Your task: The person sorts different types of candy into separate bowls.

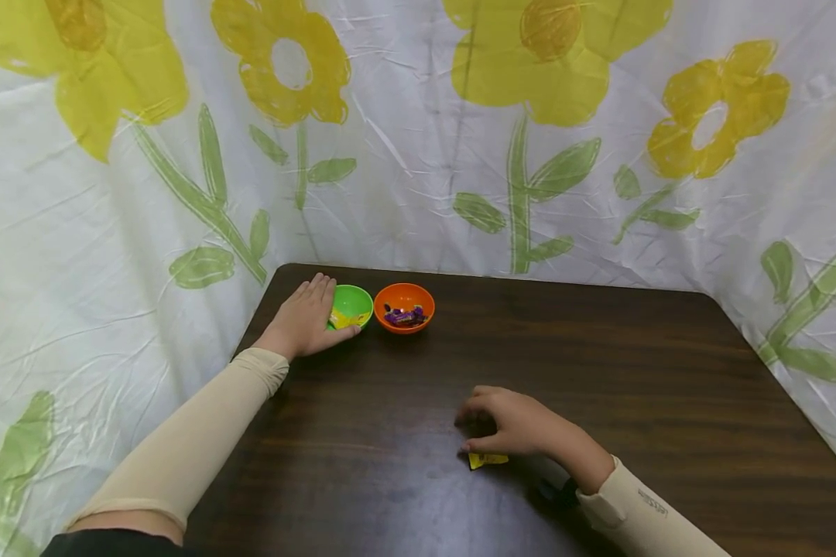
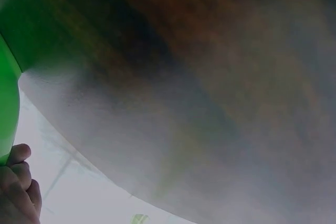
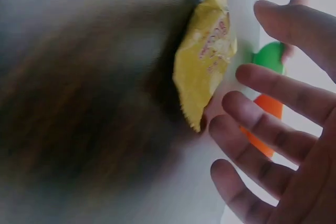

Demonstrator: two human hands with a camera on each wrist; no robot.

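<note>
My left hand (image 1: 311, 317) is at the left side of a green bowl (image 1: 354, 298), with the fingers along its far left side and the thumb along its front. Yellow wrapped candy (image 1: 348, 319) lies inside that bowl, partly hidden by the hand. In the left wrist view, bent fingers (image 2: 21, 179) rest against the green bowl (image 2: 8, 103). My right hand (image 1: 512, 422) hovers low over a yellow-wrapped candy (image 1: 488, 460) on the table. The right wrist view shows its fingers (image 3: 268, 132) spread and apart from the candy (image 3: 205, 59).
An orange bowl (image 1: 404, 290) with purple-wrapped candies (image 1: 406, 316) stands right beside the green one, near the back left of the dark wooden table (image 1: 585, 348). A white curtain (image 1: 404, 155) with yellow flowers hangs behind and around the table.
</note>
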